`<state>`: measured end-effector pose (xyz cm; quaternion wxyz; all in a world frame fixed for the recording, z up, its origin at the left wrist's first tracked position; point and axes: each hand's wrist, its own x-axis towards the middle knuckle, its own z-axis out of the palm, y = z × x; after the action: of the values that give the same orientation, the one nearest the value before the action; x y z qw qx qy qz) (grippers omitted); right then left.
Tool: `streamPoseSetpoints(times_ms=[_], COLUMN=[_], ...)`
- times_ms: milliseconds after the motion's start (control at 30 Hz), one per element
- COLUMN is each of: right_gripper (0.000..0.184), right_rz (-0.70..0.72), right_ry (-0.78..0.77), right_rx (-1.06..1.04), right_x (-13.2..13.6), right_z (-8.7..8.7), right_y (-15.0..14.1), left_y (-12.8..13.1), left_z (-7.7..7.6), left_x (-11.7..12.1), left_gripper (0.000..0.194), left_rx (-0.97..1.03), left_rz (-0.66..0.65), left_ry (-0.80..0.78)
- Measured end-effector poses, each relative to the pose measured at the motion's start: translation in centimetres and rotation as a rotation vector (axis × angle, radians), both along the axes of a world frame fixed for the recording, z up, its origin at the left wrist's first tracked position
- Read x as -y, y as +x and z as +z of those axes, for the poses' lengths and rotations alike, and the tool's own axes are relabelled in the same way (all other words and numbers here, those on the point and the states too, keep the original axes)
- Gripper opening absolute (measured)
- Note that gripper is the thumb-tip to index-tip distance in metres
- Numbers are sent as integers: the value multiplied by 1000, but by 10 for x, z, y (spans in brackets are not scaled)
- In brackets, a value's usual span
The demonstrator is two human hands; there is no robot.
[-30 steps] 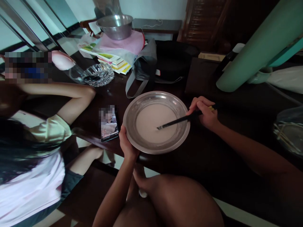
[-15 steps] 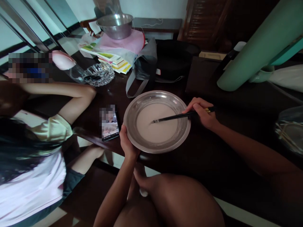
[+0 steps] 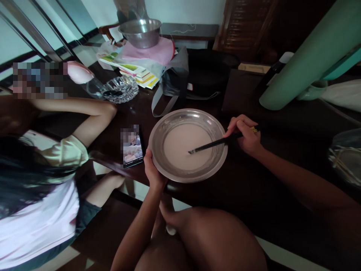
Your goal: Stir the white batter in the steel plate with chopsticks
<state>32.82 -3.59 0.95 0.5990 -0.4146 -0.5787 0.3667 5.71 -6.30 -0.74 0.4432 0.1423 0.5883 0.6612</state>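
A wide metal bowl (image 3: pixel 188 178) of pale, milky liquid (image 3: pixel 182 141) is in the middle of the frame, at the near edge of the dark table (image 3: pixel 245 184). The left hand (image 3: pixel 153 171) is partly closed on its lower left side, thumb at the rim, with the other fingers mostly hidden. The right hand (image 3: pixel 248 137) is closed round dark chopsticks (image 3: pixel 211 144), whose tips meet the liquid. The bowl is shallow, so a quick sweep or a hard push of the chopsticks could slop liquid over the rim. The left hand has it on one side only; if that grip slipped, the bowl might tilt or slide towards the lap. A spill to the left could wet the phone (image 3: pixel 134 150) lying just beside it. The tabletop looks smooth and slightly shiny. A glass dish (image 3: pixel 128 90), a stack of books (image 3: pixel 146 81) and another metal bowl (image 3: pixel 142 37) sit in the upper left, and a green cylinder (image 3: pixel 296 71) leans in the upper right. Another person (image 3: pixel 42 199) is at the left, and a pale wall (image 3: pixel 186 11) shows behind.
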Motion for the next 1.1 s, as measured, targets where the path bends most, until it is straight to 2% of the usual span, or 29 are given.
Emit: streamPoseSetpoints(times_ms=[100, 267, 433, 567, 633, 767, 900, 1000, 1100], right_gripper=[32, 30, 29, 29, 29, 32, 33, 32, 33], right_rz=[69, 9, 116, 39, 53, 105, 21, 75, 111], right_ry=[1, 2, 45, 62, 67, 75, 55, 42, 66], right_rx=[78, 1, 87, 36, 8, 143, 68, 32, 142], right_x=[2, 0, 2, 0, 0, 1, 1, 2, 3], right_z=[0, 1, 2, 1, 0, 0, 1, 2, 2], right_y=[-1, 1, -1, 1, 1, 1, 1, 0, 0], left_y=[1, 0, 0, 1, 1, 1, 1, 0, -1], left_z=[-1, -4, -1, 2, 2, 1, 1, 0, -3], left_x=[0, -1, 0, 1, 1, 0, 1, 1, 0], left_gripper=[28, 29, 26, 24, 25, 27, 29, 29, 29], left_rx=[33, 53, 52, 30, 34, 16, 18, 46, 61], left_rz=[30, 22, 35, 58, 47, 58, 32, 25, 8], left_ry=[-10, -12, -40, -58, -45, -21, -12, -21, 24])
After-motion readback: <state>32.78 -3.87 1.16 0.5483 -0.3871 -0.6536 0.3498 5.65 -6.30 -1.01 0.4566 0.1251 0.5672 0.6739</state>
